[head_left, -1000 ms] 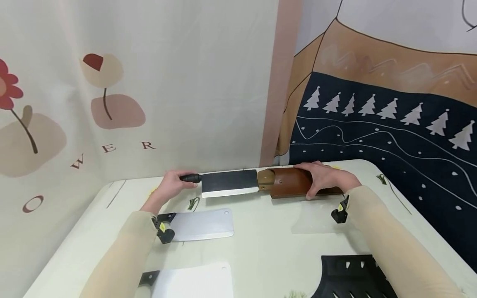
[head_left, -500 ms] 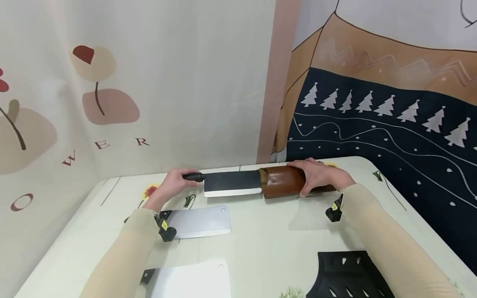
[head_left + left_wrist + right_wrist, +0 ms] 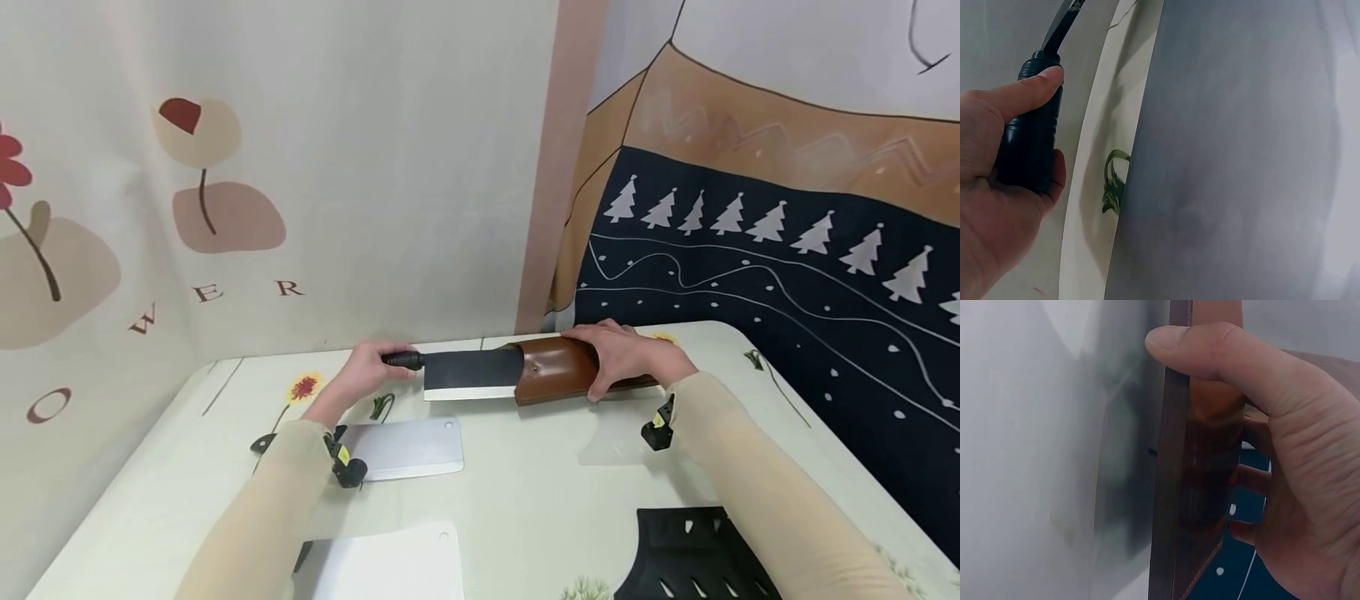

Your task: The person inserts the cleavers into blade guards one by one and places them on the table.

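L hand grips the handle of the dark, rectangular steel cleaver w/ bright edge & black handle, thumb lying along the grip. R hand clasps the brown leather sheath w/ metal stud: thumb on its near edge, fingers round the far side. Cleaver lies sideways btwn the hands, near back of the white, flower-printed desk; blade's far end is inside the sheath mouth, rest exposed, bright edge facing the wearer. Can't tell if it's off the surface. Nearer, a silver cleaver w/ squarish blade lies partly behind L wrist; a 2nd silver cleaver, cut off by bottom of view, lies below it. Near R sleeve: black slitted sheet, approx. bottom R, & a clear thin sheet.
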Action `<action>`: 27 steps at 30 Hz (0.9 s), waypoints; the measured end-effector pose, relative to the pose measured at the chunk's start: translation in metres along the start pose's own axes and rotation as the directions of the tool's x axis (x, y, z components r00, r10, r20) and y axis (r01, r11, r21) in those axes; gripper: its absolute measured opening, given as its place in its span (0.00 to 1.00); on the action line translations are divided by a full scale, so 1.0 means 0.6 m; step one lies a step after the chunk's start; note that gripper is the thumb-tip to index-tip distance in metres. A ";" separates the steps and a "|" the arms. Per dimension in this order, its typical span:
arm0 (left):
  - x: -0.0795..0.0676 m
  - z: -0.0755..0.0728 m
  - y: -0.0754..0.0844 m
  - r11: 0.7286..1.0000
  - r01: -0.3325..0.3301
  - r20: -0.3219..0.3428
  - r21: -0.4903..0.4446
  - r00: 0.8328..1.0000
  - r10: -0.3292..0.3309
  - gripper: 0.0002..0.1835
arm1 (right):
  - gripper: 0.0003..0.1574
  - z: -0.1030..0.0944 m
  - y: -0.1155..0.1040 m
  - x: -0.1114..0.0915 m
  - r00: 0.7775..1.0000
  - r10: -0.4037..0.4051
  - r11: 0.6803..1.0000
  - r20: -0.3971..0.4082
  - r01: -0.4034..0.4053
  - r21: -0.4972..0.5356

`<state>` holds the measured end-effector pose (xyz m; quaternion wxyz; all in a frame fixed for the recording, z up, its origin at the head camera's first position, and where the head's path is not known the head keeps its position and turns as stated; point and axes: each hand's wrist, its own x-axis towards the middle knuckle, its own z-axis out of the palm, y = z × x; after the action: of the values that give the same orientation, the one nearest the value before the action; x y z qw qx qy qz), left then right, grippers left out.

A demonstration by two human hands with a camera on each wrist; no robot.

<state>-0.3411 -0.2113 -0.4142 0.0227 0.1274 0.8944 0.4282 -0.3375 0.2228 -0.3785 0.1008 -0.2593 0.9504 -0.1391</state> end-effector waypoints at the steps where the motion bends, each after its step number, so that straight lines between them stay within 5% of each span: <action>1: 0.001 0.001 0.000 1.000 0.001 0.002 0.001 1.000 -0.001 0.24 | 0.67 0.001 -0.002 0.001 1.000 -0.002 1.000 0.000 0.002 -0.008; 11: 0.002 0.020 0.000 0.999 0.046 0.001 -0.022 0.999 -0.046 0.23 | 0.66 0.013 -0.014 0.004 1.000 0.014 1.000 0.003 -0.014 -0.003; 27: 0.017 0.052 0.018 0.999 0.018 0.004 -0.032 1.000 -0.017 0.24 | 0.64 0.015 -0.037 0.021 1.000 0.016 1.000 0.017 -0.016 0.005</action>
<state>-0.3439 -0.1786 -0.4247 0.0304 0.1201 0.8886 0.4417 -0.3356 0.1957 -0.3817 0.1106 -0.2526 0.9512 -0.1384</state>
